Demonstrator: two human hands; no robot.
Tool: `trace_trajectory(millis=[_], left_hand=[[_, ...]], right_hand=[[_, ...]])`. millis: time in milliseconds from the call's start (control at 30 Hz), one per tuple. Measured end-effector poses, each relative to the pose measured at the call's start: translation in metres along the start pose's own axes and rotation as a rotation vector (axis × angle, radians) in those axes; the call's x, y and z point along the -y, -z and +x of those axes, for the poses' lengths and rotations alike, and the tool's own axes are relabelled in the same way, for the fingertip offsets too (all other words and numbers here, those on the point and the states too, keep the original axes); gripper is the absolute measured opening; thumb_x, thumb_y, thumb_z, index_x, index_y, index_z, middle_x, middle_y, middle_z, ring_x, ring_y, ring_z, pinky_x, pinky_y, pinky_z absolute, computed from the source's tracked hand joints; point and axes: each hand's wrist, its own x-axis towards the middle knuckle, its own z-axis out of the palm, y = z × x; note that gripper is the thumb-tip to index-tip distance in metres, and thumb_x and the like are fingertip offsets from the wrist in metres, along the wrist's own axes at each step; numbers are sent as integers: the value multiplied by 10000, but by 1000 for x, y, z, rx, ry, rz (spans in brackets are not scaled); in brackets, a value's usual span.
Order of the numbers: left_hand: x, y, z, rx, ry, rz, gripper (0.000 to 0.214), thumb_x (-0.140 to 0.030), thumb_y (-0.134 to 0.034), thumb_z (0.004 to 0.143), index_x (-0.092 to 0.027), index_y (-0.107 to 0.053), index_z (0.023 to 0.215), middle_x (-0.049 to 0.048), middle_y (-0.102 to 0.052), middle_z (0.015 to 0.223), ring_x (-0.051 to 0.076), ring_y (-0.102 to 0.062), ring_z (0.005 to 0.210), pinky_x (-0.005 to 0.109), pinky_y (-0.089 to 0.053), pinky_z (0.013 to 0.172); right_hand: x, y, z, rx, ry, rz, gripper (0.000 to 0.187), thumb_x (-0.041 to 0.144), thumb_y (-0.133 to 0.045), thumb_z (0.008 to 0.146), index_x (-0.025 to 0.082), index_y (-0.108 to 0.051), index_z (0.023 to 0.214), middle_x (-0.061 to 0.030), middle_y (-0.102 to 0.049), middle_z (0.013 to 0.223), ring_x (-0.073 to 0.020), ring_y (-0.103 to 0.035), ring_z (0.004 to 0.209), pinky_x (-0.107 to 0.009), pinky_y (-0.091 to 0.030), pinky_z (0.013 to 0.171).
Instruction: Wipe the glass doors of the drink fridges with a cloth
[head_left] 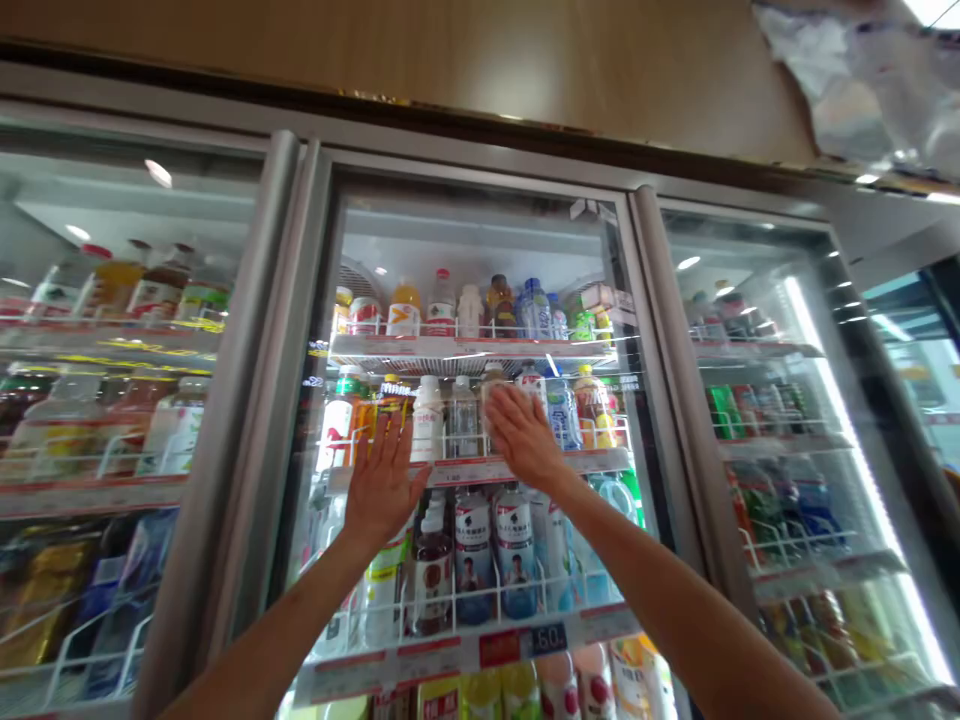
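Observation:
Both arms reach up toward the middle glass door [480,225] of a drinks fridge. My left hand [382,490] is open, palm toward the glass and fingers pointing up, in front of the second shelf's left half. Higher and to the right, my right hand [521,430] is flat with its fingers stretched out to the upper left. Neither hand shows anything held. Whether the palms touch the glass, I cannot tell. Behind the door between the hands stand a white bottle [427,420] and a clear bottle [463,420].
Metal door frames [292,300] flank the middle door. Bottles fill the left fridge section [112,440]; cans [724,410] and bottles stand in the right one. A wood panel [375,50] runs above. Clear plastic sheeting [870,90] hangs at the upper right.

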Motion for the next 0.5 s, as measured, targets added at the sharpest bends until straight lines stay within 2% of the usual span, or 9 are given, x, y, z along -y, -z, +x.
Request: trace_trajectory(millis=[133,167,200,267,333,400,433,467,500], left_hand=[[-2,-1,-1,-3,1,18,721,-416,-390,889,-149,-10,1441,159,-202,1477,274,-116,1381,505,-183,1096],[-3,-1,-1,5,9,17,718,-415,-391,888,-146,-21,1441,160,-207,1475,271,-114,1381,502,-180,1099],[-3,-1,-1,16,17,13,712,-414,-392,888,-145,-33,1441,157,-210,1475,268,-112,1382,499,-176,1101],[-4,0,0,35,34,-4,700,-416,-391,888,-144,-60,1440,153,-207,1477,263,-109,1383,497,-164,1105],[-3,0,0,42,43,-28,689,-427,-391,886,-145,-89,1439,151,-204,1478,262,-111,1383,498,-153,1108],[-3,0,0,42,50,-44,683,-442,-388,885,-150,-112,1437,151,-206,1477,262,-117,1382,500,-147,1109],[-4,0,-1,45,55,-45,678,-445,-383,887,-153,-116,1436,150,-209,1477,261,-120,1382,501,-147,1109],[-4,-1,-1,46,61,-42,674,-446,-378,889,-154,-117,1436,150,-213,1475,260,-120,1382,502,-149,1108],[-4,-1,-2,46,65,-39,673,-447,-374,890,-152,-115,1436,152,-216,1474,259,-118,1383,503,-151,1107]], right_hand=[[-64,14,-21,-237,-632,-91,479,327,-275,909,164,-401,1342,-125,-337,1437,-249,-250,1349,-537,-202,1064],[-68,14,-23,-285,-725,-104,493,327,-269,909,138,-389,1348,-146,-327,1438,-263,-244,1351,-550,-206,1057],[-63,12,-25,-305,-748,-106,499,325,-267,910,131,-372,1358,-151,-314,1443,-263,-226,1358,-553,-203,1058],[-31,4,-27,-256,-583,-74,488,311,-275,911,173,-344,1374,-110,-300,1458,-231,-179,1377,-529,-189,1078],[9,-3,-33,-121,-253,-20,469,297,-306,908,244,-341,1373,-41,-309,1462,-185,-137,1388,-481,-169,1103],[29,-5,-42,-1,-17,15,455,294,-348,899,285,-367,1353,2,-336,1450,-160,-136,1388,-441,-148,1120],[26,-3,-48,13,-3,10,447,296,-355,898,291,-380,1345,4,-352,1441,-158,-153,1384,-433,-143,1121],[16,0,-54,-7,-64,-9,444,302,-349,901,285,-384,1344,-6,-362,1436,-161,-175,1378,-435,-147,1119],[0,3,-59,-64,-192,-41,446,308,-327,907,271,-379,1349,-28,-365,1433,-172,-198,1372,-449,-159,1111]])
